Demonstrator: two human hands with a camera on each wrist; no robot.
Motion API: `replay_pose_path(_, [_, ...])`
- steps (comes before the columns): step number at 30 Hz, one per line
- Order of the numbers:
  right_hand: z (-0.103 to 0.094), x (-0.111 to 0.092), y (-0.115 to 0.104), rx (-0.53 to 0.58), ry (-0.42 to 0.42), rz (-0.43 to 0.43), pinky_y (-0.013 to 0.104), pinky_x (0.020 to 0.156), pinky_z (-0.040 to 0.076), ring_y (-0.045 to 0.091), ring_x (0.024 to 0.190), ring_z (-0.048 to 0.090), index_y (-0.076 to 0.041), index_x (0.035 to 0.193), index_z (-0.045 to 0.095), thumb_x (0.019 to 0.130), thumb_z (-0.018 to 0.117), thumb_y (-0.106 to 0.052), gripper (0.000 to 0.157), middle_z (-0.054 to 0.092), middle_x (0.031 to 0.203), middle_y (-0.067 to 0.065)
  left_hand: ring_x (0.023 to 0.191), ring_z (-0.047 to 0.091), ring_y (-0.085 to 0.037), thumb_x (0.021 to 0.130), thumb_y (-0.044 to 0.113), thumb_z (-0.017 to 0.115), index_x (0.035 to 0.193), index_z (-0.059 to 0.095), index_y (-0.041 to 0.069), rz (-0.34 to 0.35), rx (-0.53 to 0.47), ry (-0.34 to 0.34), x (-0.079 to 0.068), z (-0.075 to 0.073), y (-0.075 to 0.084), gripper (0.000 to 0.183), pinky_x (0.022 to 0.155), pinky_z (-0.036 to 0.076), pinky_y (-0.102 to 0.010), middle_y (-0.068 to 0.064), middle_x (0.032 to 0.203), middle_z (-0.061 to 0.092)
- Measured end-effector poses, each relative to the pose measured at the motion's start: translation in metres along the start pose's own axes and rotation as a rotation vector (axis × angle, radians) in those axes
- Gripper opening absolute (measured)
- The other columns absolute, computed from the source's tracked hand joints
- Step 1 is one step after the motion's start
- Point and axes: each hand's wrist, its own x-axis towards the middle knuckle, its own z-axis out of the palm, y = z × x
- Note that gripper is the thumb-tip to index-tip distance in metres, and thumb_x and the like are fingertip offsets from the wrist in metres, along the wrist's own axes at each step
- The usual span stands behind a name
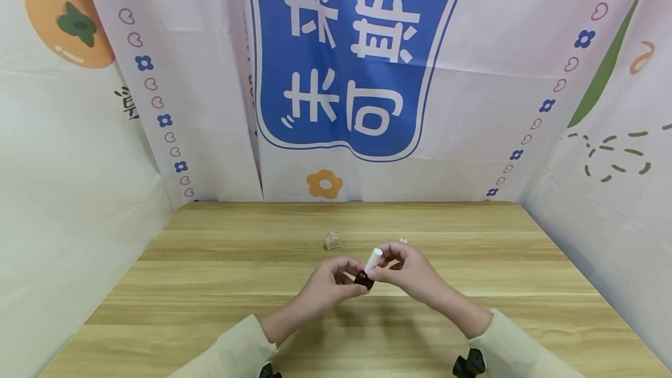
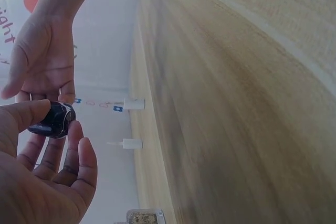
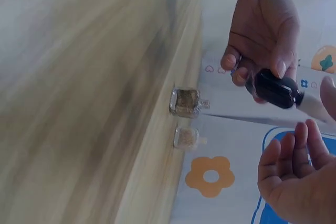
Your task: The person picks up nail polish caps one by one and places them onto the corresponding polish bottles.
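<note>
In the head view my left hand holds a small dark red nail polish bottle, thumb and fingers around its body. My right hand pinches the white cap, which stands tilted at the bottle's neck. The bottle looks nearly black in the right wrist view, with the white cap running on from its neck. From the left wrist view, the left thumb presses the bottle's side, and the cap is hidden. Both hands are over the middle of the table.
Behind the hands on the wooden table stands a clear glass bottle. The right wrist view shows two uncapped glass bottles, a larger and a smaller. Two white caps stand in the left wrist view. Printed cloth hangs around the table.
</note>
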Motion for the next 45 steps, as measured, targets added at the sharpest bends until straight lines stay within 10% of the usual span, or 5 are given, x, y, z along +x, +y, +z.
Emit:
replay_pose_path(17, [-0.012, 0.003, 0.001, 0.007, -0.2, -0.115, 0.034, 0.081, 0.052, 0.027, 0.099, 0.058, -0.003, 0.12, 0.066, 0.095, 0.064, -0.011, 0.027, 0.064, 0.108, 0.01, 0.077, 0.064, -0.018, 0.081, 0.0, 0.075, 0.104, 0.066, 0.0, 0.008, -0.022, -0.034, 0.0, -0.002, -0.002, 0.025, 0.064, 0.053, -0.026, -0.009, 0.101, 0.067])
replay_pose_path(45, [0.006, -0.001, -0.001, -0.037, 0.057, 0.038, 0.035, 0.066, 0.053, 0.024, 0.079, 0.061, -0.007, 0.085, 0.06, 0.084, 0.078, -0.026, 0.026, 0.063, 0.088, 0.006, 0.078, 0.065, -0.018, 0.08, 0.002, 0.077, 0.105, 0.067, 0.001, 0.021, 0.011, -0.006, -0.001, 0.002, 0.0, 0.027, 0.064, 0.054, -0.027, -0.009, 0.099, 0.068])
